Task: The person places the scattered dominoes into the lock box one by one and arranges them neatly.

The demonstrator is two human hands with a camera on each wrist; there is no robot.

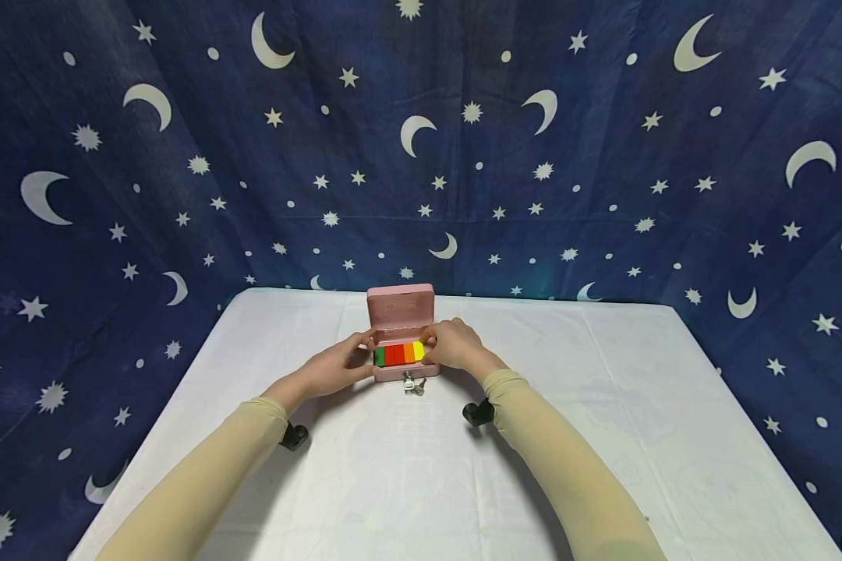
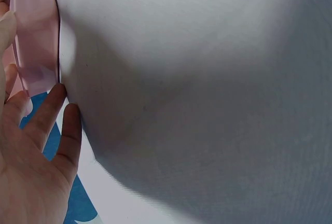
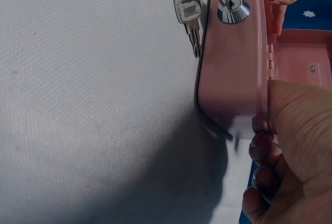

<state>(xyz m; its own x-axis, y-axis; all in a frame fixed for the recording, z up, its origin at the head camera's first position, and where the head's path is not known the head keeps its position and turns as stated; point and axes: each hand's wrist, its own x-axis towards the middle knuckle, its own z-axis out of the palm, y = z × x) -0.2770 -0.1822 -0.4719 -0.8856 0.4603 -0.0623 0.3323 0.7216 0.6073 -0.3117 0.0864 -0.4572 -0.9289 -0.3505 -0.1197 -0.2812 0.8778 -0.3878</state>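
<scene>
A pink metal cash box (image 1: 405, 372) stands on the white table with its lid (image 1: 400, 308) raised at the back. Inside lies a row of coloured blocks (image 1: 394, 355), green, red, orange and yellow from left to right. My left hand (image 1: 330, 366) grips the box's left end, its thumb near the front corner. At the opposite end my right hand (image 1: 454, 344) holds the box, with the thumb over the rim and the other fingers curled outside. In the right wrist view, keys (image 3: 189, 14) hang from the lock (image 3: 233, 10) on the front wall.
A white cloth covers the table (image 1: 407, 483). Dark blue curtains (image 1: 365, 140) with moons and stars surround its back and sides. Black wrist-worn devices (image 1: 479, 413) show beneath both forearms.
</scene>
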